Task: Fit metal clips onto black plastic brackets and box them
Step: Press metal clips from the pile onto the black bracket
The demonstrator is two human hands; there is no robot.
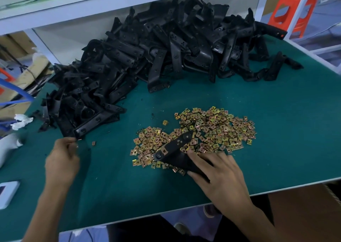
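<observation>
Right hand (221,175) grips a bracket (177,145) over the clips (221,129); left hand (61,158) apparently pinches a second bracket (92,126).

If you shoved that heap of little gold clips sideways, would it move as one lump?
Probably not: the clips lie loose and separate, so they'd likely scatter across the green mat. Small flat metal squares, each probably light yet stiff. The right hand holds a bracket lying on them.
</observation>
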